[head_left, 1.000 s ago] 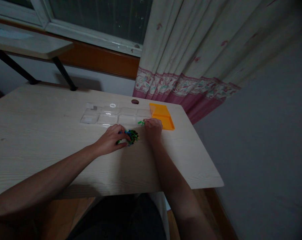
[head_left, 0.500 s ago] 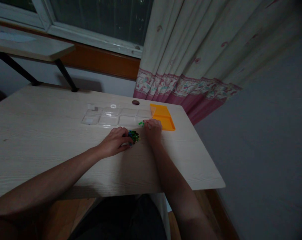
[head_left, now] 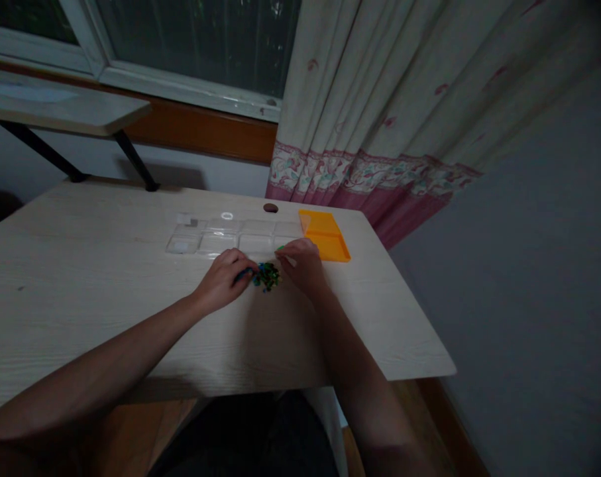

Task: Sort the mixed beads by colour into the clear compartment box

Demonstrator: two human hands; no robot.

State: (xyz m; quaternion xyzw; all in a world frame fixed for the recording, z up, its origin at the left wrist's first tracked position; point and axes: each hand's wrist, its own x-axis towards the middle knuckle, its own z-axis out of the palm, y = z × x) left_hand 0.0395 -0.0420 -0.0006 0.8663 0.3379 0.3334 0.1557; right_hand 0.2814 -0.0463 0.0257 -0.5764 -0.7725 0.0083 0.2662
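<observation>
Picking by hand looks like the step, at a pale table (head_left: 106,311); clear compartmented tray (head_left: 257,244) twd the back, open yellow box (head_left: 334,248) at its R end. L hand (head_left: 225,279) curls at the edge of a pile (head_left: 268,278), R hand (head_left: 304,263) bunched nr tray's front; can't tell if either grips anything. Next move prob. needs a fine pinch. Pile's on table betw. hands: green, blue & dark pcs (head_left: 270,270), loosely heaped.

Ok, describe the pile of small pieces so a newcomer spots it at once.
On the pale table, find the clear tray. On its near side, between the left hand and right hand, lies the pile. Its small, jumbled blue and green pieces set it apart from the plain orange box.
</observation>
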